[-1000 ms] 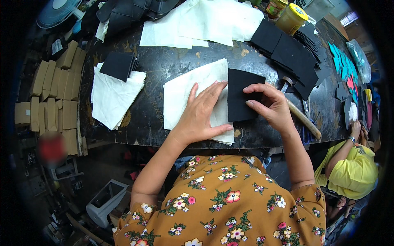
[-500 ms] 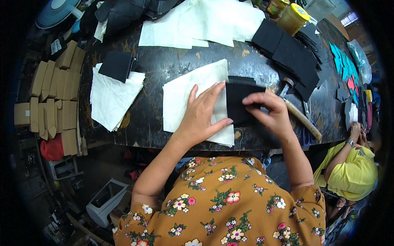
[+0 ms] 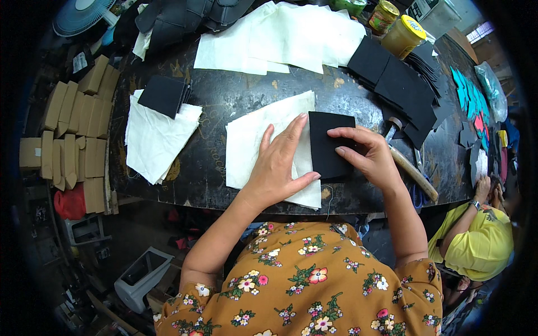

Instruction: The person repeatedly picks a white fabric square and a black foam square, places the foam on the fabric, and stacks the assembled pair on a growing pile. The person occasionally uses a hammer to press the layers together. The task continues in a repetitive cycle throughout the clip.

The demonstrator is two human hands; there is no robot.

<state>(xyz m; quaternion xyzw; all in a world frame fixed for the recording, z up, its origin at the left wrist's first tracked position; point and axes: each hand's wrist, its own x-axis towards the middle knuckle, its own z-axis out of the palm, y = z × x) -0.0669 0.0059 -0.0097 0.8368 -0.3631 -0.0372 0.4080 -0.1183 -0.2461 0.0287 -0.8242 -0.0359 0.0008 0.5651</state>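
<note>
My left hand (image 3: 274, 159) rests on a stack of white cloth pieces (image 3: 241, 137) in front of me, its fingers spread and its thumb reaching past the cloth's right edge. Against that edge lies a black rectangular piece of sheet material (image 3: 330, 165), long side toward the cloth. Forefinger and thumb of my right hand (image 3: 370, 154) touch the black piece's upper face with a gap between them, while the other fingers curl. Whether more black pieces lie beneath is hidden. A hammer (image 3: 412, 171) with a wooden handle lies just right of my right hand.
At the left, small black pieces (image 3: 162, 95) sit on more white cloth (image 3: 159, 143). White sheets (image 3: 280, 36) spread along the back. Stacked black pieces (image 3: 392, 75), a yellow-lidded jar (image 3: 404, 36) and scissors (image 3: 417, 196) are at the right. A person in yellow (image 3: 476, 241) sits beyond.
The black piece under my right hand, blurred and raised before, now lies flat beside the white cloth. My right hand shifted slightly; my left stayed on the cloth. The view moved a little.
</note>
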